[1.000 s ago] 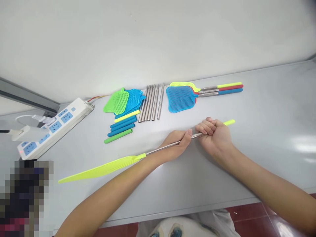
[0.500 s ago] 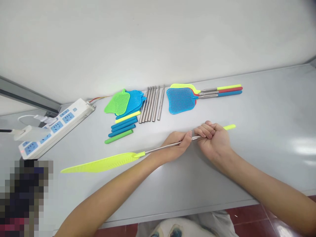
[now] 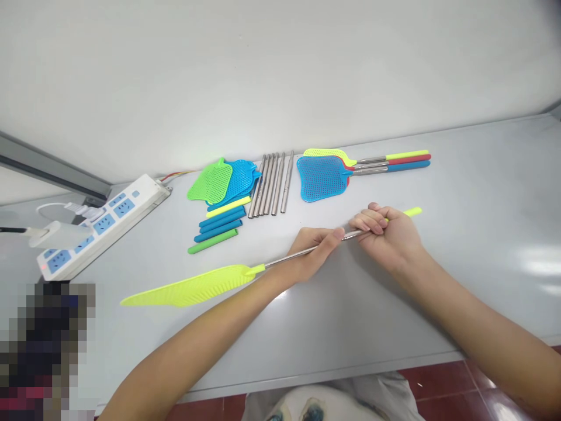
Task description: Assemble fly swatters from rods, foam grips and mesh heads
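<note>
The person holds a yellow fly swatter (image 3: pixel 228 280) low over the grey surface (image 3: pixel 482 193). The right hand (image 3: pixel 390 234) wraps tight around its yellow handle end. The left hand (image 3: pixel 313 248) pinches the shiny metal rod just beside it. The long swatter runs sideways, and its flat net sticks out far past the left grip, away from both hands
</note>
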The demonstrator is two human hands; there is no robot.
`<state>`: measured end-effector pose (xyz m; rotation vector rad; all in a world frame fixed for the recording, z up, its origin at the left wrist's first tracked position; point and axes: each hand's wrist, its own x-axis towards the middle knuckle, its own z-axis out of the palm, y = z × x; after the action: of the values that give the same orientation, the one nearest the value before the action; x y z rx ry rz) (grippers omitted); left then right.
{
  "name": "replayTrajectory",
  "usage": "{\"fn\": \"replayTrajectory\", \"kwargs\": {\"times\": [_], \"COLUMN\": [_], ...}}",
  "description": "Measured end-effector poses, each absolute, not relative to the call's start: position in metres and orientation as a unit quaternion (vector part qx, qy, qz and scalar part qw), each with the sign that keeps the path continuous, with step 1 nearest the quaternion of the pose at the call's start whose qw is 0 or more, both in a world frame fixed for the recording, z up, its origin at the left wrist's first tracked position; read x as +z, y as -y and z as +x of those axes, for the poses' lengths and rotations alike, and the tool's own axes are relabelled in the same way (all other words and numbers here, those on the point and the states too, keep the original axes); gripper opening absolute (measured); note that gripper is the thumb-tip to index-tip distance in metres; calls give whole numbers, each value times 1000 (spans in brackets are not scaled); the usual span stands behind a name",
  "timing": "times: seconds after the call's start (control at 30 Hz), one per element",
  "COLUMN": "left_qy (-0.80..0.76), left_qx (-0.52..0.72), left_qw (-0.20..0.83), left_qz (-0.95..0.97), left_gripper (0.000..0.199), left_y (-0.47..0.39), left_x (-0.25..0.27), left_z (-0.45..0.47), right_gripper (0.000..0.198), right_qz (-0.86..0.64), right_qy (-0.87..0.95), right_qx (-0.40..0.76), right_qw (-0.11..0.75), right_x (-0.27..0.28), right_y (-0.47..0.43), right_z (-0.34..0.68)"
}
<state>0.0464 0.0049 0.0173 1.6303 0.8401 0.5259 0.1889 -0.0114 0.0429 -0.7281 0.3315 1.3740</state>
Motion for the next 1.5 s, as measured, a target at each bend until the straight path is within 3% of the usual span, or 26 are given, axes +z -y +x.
{"fn": "replayTrajectory", "kwargs": {"times": [0.37,0.6,1.5], "left_qy": [-362,-353,-351], "left_qx": [407,291,196], "left_qw": [624,640,585], "left_qz": [559,617,705], "left_gripper": [50,46,50], "left_y": [-12,-13,-6], "left_x": [8,9,13], "left_z": [45,43,45], "right_gripper": [21,20,20], "right_qz": [-326,-326,-331], "right_qy": [-134,-131,-160], "right_qx": [566,528,592], "right_qw": [745,773,718], "right_x": [47,45,42], "right_y": [4,3,11], "right_z": [213,214,190]}}
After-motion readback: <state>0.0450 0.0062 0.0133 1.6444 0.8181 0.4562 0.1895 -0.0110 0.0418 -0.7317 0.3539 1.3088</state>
